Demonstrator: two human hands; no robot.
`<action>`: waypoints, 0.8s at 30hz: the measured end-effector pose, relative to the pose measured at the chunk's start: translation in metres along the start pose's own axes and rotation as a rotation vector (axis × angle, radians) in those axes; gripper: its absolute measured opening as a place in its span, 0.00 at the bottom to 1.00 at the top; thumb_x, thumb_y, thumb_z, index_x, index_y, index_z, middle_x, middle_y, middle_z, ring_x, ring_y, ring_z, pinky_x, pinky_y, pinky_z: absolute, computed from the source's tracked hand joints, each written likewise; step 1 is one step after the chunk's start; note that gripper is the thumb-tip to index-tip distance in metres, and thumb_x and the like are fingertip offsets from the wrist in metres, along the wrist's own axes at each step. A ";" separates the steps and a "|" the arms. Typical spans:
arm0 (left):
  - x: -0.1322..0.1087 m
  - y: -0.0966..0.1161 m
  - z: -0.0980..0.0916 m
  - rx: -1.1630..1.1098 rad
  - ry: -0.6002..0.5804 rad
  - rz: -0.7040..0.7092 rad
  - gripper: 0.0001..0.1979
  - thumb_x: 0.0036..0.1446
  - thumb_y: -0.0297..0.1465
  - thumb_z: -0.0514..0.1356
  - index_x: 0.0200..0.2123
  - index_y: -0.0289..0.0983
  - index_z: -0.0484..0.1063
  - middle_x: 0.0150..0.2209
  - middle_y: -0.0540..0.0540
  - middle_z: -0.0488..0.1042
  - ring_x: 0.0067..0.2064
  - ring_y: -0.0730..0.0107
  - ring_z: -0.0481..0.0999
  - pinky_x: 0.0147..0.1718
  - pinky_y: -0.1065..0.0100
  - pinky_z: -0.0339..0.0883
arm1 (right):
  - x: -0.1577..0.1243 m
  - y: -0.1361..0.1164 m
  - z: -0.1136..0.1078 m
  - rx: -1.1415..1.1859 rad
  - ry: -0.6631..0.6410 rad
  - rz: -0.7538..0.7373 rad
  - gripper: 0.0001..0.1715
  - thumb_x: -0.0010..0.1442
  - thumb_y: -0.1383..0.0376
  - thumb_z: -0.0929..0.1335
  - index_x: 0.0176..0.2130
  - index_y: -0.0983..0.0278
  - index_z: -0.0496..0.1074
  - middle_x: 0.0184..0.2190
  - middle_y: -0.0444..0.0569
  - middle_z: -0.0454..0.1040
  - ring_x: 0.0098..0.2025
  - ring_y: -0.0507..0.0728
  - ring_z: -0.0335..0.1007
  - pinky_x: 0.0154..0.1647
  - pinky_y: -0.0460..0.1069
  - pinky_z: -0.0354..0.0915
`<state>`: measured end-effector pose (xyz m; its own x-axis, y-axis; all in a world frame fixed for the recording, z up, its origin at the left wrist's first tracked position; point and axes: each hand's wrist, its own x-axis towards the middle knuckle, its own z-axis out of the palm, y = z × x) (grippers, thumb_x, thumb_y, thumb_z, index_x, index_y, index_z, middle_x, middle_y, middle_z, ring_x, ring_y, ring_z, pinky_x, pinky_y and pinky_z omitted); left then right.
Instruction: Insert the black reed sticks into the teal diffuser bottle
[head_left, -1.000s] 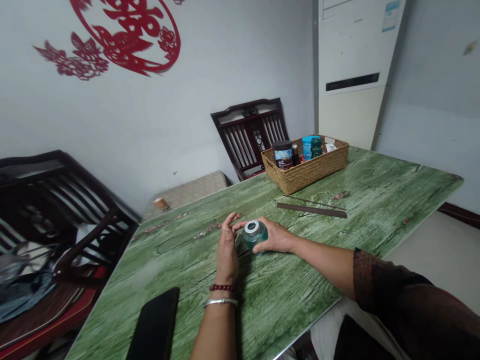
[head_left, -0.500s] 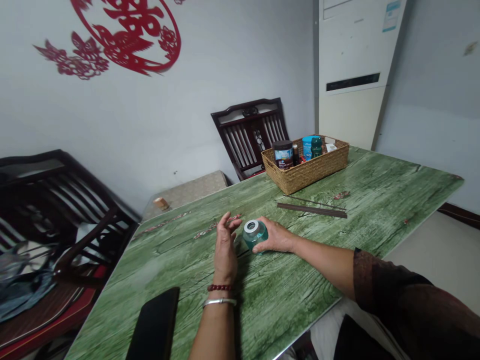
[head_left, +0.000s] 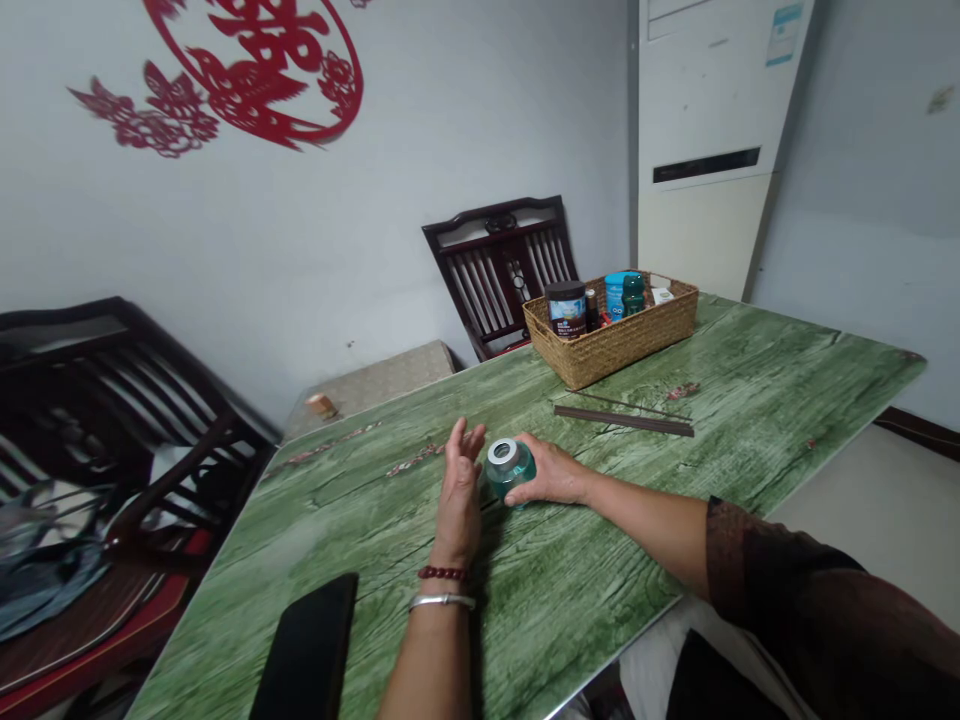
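Lying nearer than the jar [head_left: 501,485], to its left, is a black phone [head_left: 306,650]. Just beside the jar, the left hand [head_left: 458,495] has its fingers released; the right hand [head_left: 553,472] grasps the jar on the desk [head_left: 360,530]. A low, even grip should best steady it. Beyond the jar lie brown sticks [head_left: 624,420], then a basket [head_left: 619,357].

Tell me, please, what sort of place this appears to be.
It looks like a dining room, probably in a home: there is a green wood-grain-patterned table, a dark slatted-back wooden chair behind it, and a red double-happiness wall decoration.
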<state>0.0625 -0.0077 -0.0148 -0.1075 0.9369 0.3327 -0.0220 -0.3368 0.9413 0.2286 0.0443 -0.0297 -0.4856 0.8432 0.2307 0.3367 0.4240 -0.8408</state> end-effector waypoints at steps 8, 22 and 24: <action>0.003 -0.005 -0.005 0.049 0.035 0.038 0.31 0.66 0.53 0.50 0.67 0.47 0.58 0.60 0.40 0.72 0.65 0.57 0.67 0.64 0.53 0.58 | 0.001 0.002 0.001 0.012 0.001 -0.008 0.48 0.40 0.56 0.82 0.57 0.62 0.66 0.49 0.52 0.76 0.53 0.64 0.73 0.51 0.54 0.66; 0.012 0.005 -0.001 -0.034 0.098 0.056 0.29 0.43 0.37 0.74 0.46 0.41 0.67 0.46 0.44 0.79 0.50 0.61 0.79 0.54 0.58 0.69 | 0.001 0.003 0.001 -0.010 0.005 -0.019 0.47 0.40 0.56 0.82 0.55 0.62 0.66 0.47 0.50 0.77 0.50 0.62 0.74 0.47 0.52 0.66; 0.016 0.006 -0.008 -0.019 0.192 0.071 0.26 0.40 0.36 0.75 0.41 0.40 0.67 0.43 0.45 0.79 0.47 0.62 0.80 0.52 0.60 0.70 | 0.001 0.005 0.002 -0.016 0.011 -0.009 0.47 0.40 0.56 0.82 0.56 0.61 0.67 0.46 0.48 0.77 0.49 0.62 0.74 0.47 0.53 0.66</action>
<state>0.0525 0.0043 -0.0048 -0.2967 0.8763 0.3797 -0.0262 -0.4049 0.9140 0.2278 0.0465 -0.0342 -0.4799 0.8429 0.2433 0.3453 0.4364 -0.8309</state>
